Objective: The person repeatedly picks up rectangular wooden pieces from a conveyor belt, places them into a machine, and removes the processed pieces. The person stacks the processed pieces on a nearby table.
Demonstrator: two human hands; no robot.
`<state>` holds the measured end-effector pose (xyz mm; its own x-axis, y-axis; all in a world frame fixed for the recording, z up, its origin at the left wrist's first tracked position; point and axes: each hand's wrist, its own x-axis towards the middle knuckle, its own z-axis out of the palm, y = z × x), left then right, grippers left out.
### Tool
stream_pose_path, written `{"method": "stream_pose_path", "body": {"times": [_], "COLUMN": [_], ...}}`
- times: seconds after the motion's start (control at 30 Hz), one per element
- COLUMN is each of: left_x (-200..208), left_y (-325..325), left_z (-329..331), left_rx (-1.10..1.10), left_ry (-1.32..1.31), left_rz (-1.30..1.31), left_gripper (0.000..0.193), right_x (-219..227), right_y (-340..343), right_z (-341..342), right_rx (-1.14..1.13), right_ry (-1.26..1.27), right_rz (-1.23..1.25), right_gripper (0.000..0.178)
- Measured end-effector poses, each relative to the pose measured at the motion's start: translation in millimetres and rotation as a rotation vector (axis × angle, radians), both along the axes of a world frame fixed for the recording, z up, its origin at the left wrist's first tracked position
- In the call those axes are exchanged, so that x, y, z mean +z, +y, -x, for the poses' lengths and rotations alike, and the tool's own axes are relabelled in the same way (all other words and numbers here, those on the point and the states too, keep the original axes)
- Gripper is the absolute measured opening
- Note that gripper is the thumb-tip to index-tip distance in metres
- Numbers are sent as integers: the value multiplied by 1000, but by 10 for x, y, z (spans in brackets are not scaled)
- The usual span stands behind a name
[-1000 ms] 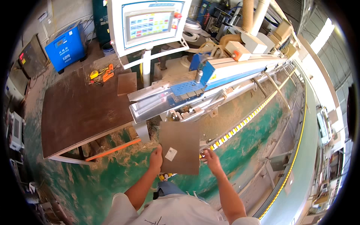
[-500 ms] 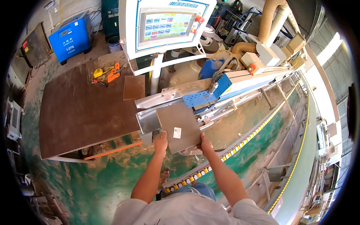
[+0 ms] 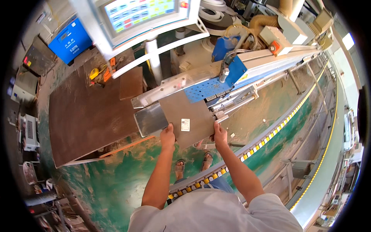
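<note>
A flat grey-brown board with a small white label lies level at the end of the machine, partly over a shiny metal support plate. My left hand grips its near left edge, thumb on top. On the right edge, my right hand holds it the same way; the fingers of both hands are mostly hidden underneath. The board's far side reaches the metal guide rail and the blue perforated plate; whether it touches them I cannot tell.
A control screen on a white frame stands ahead. At left, a large brown tabletop bears a smaller brown board, a yellow tape measure and an orange tool. A curved rail with yellow-and-white rollers passes close on my right.
Both hands have moved the board away from me, closer to the guide rail and blue plate. My view has shifted, and both my feet now show below.
</note>
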<state>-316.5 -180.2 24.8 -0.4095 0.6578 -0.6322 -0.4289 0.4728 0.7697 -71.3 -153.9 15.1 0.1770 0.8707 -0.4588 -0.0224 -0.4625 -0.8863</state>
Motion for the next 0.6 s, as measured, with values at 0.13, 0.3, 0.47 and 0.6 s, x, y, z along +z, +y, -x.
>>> {"method": "stream_pose_path", "body": {"times": [0.13, 0.3, 0.47, 0.6], "left_x": [-250, -97, -125, -115], "left_y": [248, 675, 959, 1166], "left_z": [-330, -1002, -1422, -1737], "left_rx": [-28, -4, -63, -43], "left_ry": [74, 49, 36, 34], "left_rz": [58, 83, 47, 49], "left_gripper": [49, 47, 43, 36], "right_x": [65, 230, 141, 140], "right_y": [223, 587, 867, 1051], "right_z": [-298, -860, -1361, -1678], "right_rx": [-66, -125, -138, -108], "right_ry": [-71, -39, -62, -97], "right_rz": [-14, 9, -32, -39], "right_gripper": [53, 53, 54, 53]}}
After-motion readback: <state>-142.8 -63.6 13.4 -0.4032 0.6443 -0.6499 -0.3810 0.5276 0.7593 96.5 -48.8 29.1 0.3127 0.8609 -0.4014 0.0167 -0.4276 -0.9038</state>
